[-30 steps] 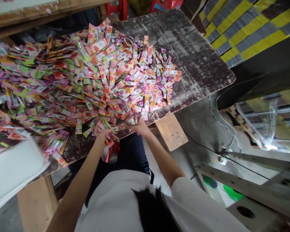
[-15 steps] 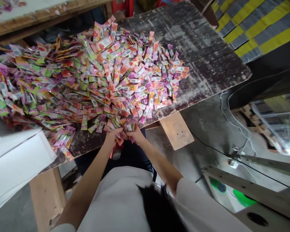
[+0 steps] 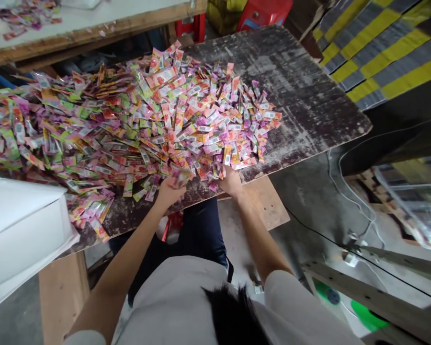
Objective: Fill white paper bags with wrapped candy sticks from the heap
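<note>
A broad heap of small, shiny candy sachets (image 3: pixel 197 110) in pink, orange, purple and green, many with barcodes, covers much of a worn dark tabletop (image 3: pixel 309 96). At the table's near edge, my left hand (image 3: pixel 169 192) is closed on a few sachets (image 3: pixel 181 176), which are smeared by motion. My right hand (image 3: pixel 232 181) is at the heap's near right edge, its fingers curled on some sachets (image 3: pixel 215 173). A strip of bare table lies between the two hands. The right fingertips are partly hidden among the sachets.
A white carton (image 3: pixel 25 230) overlaps the table's near left corner. Behind stands a white-topped wooden table (image 3: pixel 122 19) with more sachets. Red stools (image 3: pixel 264 13) are at the back. Yellow-and-grey stacked boxes (image 3: pixel 380 52) and cables (image 3: pixel 352 184) are on the right.
My hands were together below the table edge with bunches of sachets. They have moved apart and up to the heap, the right hand going right. The view has shifted slightly.
</note>
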{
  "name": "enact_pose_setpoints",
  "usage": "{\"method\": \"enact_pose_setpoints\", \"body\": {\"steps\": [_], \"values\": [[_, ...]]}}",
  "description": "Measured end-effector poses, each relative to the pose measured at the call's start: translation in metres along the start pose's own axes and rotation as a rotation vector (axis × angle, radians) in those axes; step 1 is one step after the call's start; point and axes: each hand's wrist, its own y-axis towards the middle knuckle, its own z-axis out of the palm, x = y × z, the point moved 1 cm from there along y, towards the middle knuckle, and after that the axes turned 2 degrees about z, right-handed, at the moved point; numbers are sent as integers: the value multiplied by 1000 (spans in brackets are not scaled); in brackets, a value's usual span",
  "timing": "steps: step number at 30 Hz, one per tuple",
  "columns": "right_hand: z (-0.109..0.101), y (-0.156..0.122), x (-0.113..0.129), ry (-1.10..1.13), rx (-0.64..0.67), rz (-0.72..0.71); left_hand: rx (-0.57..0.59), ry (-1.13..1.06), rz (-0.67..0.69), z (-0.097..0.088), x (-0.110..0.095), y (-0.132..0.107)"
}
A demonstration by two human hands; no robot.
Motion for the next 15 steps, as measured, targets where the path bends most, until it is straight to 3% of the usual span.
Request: {"method": "enact_pose_setpoints", "body": {"steps": [2,3,7,11,13,15], "values": [[5,13,2,-102,75,-139,135,369,320,21,-17,34],[9,18,3,-142,110,-182,216,510,410,31,-24,52],[24,30,4,-312,190,-136,424,854,498,58,-33,113],[18,31,-2,-261,113,-60,374,805,558,55,-29,131],[9,31,-4,-49,21,-50,293,632,584,46,-31,124],[0,30,-2,295,-69,-11,168,379,520,35,-36,113]]}}
